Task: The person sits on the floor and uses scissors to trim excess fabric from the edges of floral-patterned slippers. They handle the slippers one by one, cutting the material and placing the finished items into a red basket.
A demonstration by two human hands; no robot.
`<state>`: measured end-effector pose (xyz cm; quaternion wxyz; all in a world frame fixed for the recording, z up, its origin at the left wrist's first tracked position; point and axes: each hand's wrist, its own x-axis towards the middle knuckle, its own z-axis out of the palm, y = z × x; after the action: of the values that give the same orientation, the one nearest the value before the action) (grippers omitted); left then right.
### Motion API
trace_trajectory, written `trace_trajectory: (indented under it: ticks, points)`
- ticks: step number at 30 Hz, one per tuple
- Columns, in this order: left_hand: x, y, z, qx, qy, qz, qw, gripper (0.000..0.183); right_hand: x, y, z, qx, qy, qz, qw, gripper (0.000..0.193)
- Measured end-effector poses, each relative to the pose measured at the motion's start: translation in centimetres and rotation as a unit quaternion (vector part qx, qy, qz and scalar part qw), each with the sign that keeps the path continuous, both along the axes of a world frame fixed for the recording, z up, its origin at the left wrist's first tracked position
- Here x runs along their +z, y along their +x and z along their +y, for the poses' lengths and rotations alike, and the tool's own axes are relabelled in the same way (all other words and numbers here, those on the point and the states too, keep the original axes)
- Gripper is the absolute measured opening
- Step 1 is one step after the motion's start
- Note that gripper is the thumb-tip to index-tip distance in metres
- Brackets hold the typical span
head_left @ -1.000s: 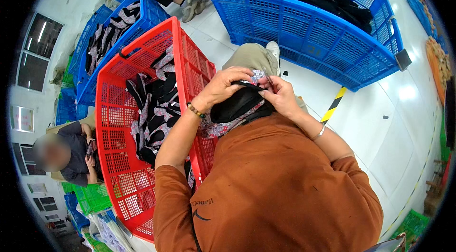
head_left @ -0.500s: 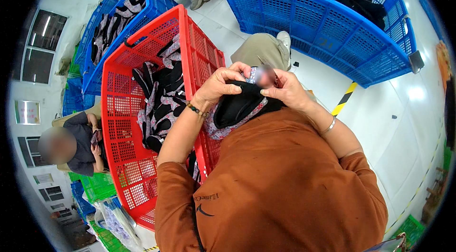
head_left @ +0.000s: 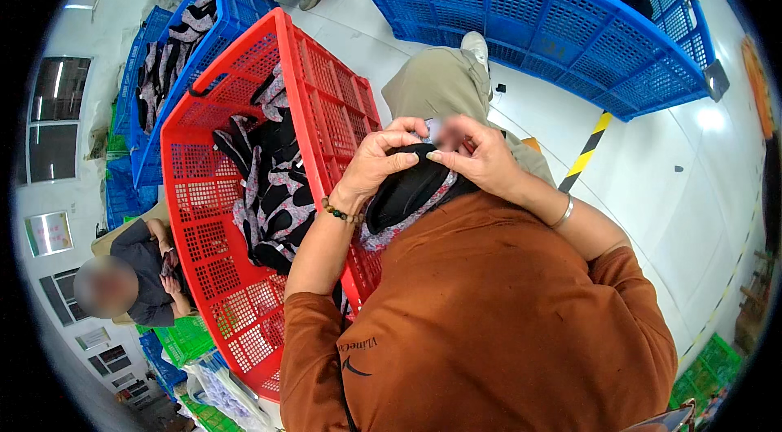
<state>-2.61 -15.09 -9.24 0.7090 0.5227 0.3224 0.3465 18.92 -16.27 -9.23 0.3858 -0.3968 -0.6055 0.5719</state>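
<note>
In my lap lies a soft fabric piece with a black inner side and a speckled pink-grey outer side. Its black upper edge is pinched between thumb and fingers of my left hand, which wears a beaded bracelet. Close beside it, my right hand, with a metal bangle, grips the same edge, the two thumb tips almost meeting. A blurred patch covers part of the fingers and cloth there, so details are lost. Many similar black and patterned fabric pieces fill the red crate on my left.
The red perforated crate stands against my left side. Ahead is a large blue crate with black cloth; another blue crate holds patterned pieces. A seated person works at far left. Yellow-black tape marks the floor.
My right hand has shifted slightly left along the fabric edge, bringing its thumb closer to the left one. Both hands still hold the piece, and the view has tilted a little.
</note>
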Motion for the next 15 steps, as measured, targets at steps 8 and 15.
trace_trajectory:
  ticks: [8,15]
  points:
    - [-0.8,0.0,-0.1,0.013,0.034,0.02,0.999,0.014,-0.6,-0.8,0.4,-0.062,0.216,-0.028,0.974,0.023]
    - [-0.5,0.0,-0.4,0.02,0.0,0.007,1.0,0.021,-0.7,0.1,1.8,-0.137,0.033,0.076,0.987,0.015]
